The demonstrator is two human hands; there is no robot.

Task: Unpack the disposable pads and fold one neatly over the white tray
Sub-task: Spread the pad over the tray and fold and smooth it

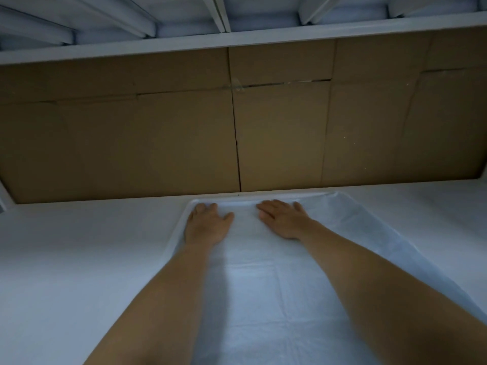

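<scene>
A white disposable pad [266, 285] lies spread over the white tray [253, 202], whose far rim shows just beyond my fingers. Fold creases cross the pad. My left hand [207, 223] presses flat on the pad's far left part, fingers straight. My right hand [283, 219] presses flat on the far middle part, fingers spread. The pad's right side [369, 233] hangs past the tray onto the surface. Both forearms reach over the pad and hide parts of it.
The tray sits on a white surface [79, 259] that stretches left and right. A brown cardboard wall [237, 133] stands directly behind the tray's far edge. Above it runs a white shelf frame [237, 35].
</scene>
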